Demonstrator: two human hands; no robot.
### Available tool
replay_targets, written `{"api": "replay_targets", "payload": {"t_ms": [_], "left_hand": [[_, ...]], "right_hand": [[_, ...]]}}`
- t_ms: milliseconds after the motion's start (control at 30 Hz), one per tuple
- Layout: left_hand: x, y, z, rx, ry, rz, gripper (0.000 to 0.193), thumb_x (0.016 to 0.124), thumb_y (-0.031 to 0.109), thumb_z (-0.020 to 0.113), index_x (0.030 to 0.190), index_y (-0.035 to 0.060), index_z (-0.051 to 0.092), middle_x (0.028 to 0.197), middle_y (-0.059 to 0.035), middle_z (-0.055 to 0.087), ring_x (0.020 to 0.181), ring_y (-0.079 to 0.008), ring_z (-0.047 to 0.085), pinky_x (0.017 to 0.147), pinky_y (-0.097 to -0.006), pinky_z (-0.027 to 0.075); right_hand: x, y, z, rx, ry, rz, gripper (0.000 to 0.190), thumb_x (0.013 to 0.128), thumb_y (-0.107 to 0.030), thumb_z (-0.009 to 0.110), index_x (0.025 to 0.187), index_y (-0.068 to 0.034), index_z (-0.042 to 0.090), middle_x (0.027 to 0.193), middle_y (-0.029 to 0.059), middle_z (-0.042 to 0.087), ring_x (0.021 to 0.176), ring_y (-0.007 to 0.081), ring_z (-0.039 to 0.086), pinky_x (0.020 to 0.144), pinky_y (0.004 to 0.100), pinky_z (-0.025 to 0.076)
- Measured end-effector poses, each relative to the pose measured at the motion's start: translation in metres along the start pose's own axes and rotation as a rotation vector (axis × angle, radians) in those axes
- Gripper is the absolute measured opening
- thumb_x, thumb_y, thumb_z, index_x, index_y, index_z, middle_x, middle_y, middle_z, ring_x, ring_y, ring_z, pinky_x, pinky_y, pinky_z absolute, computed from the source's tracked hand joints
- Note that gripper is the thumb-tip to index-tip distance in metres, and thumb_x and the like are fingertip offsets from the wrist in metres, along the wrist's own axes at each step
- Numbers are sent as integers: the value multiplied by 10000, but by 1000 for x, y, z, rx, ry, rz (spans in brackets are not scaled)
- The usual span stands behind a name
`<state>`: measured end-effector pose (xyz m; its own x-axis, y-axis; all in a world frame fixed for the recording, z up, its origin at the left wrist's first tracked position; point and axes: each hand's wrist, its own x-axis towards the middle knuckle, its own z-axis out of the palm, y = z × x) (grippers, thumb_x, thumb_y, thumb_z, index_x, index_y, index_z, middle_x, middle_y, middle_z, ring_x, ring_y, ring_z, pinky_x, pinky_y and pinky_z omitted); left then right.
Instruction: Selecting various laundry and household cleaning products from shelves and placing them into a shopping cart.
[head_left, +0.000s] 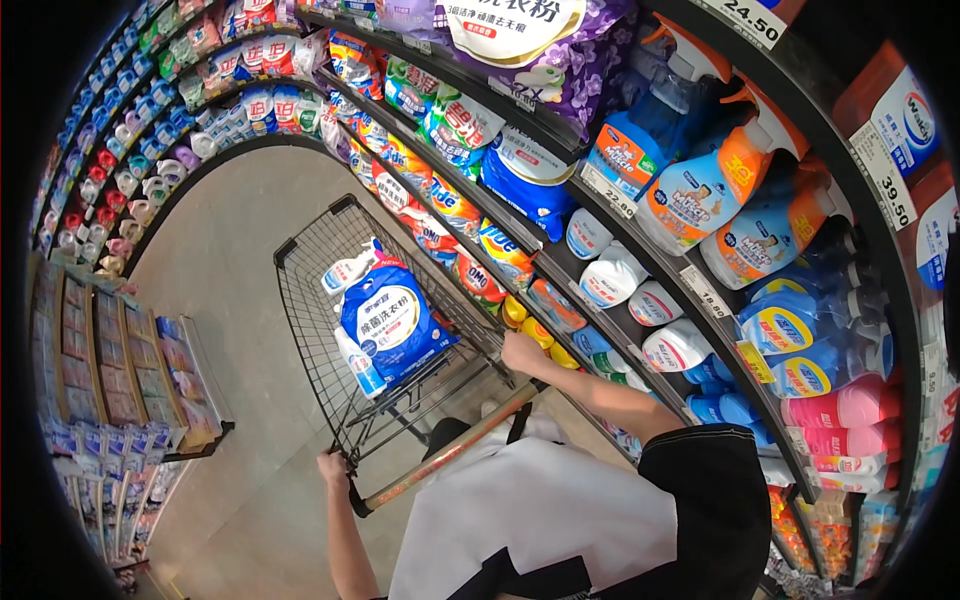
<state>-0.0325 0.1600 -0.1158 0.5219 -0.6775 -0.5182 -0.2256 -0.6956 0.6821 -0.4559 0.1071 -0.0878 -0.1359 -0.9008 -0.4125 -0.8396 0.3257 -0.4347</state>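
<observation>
A wire shopping cart (307, 330) stands in front of me, its handlebar (450, 446) close to my body. My left hand (332, 466) is closed around the frame at the cart's near left corner. On the right side, my right hand (523, 352) grips the cart's upper rim. Inside the basket lies a blue bag of laundry powder (394, 319). A white spray bottle (349, 271) rests by the bag's far end. Along its left side lies a white and blue bottle (358, 364), partly covered by the bag.
Shelves of cleaning products run close along my right, with Mr Muscle spray bottles (694, 187) and Tide bags (450, 201). More shelves with detergent bottles (154, 191) curve across the far left. A low display rack (112, 349) borders the aisle floor (240, 300) on the left.
</observation>
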Motion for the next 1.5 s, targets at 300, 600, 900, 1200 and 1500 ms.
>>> {"api": "replay_targets", "payload": {"t_ms": [300,600,900,1200,1500], "left_hand": [[42,10,4,18,-65,33,162,682,23,408,757,-44,535,625,-99,530,565,-168,512,475,-299,397],[47,24,4,76,-146,82,202,670,-5,382,811,-68,512,614,-92,515,499,-157,482,430,-293,384],[54,28,9,51,-108,55,194,690,-7,398,842,-57,508,629,-94,528,510,-151,490,456,-268,393],[53,31,9,33,-159,26,116,680,11,443,769,-40,499,604,-74,520,496,-142,476,435,-254,367],[48,35,9,69,-110,82,138,641,16,497,769,-35,496,622,-94,525,504,-146,481,446,-265,383]], "right_hand": [[-6,-25,-27,-3,173,-239,276,720,-134,472,913,63,478,915,247,513,886,356,498,762,422,396],[-76,-75,-269,385,1456,-484,286,679,-8,539,961,19,502,995,140,530,950,247,503,823,315,376],[-37,-52,-323,369,1649,-262,548,650,-140,607,1090,83,370,1147,241,378,1077,320,380,899,342,294],[-39,-65,-348,326,1557,-69,491,568,-307,707,866,48,544,804,128,596,743,191,570,703,285,422],[-45,-74,-325,338,1335,-436,250,618,-76,658,827,6,547,758,32,588,722,94,551,677,233,426]]}}
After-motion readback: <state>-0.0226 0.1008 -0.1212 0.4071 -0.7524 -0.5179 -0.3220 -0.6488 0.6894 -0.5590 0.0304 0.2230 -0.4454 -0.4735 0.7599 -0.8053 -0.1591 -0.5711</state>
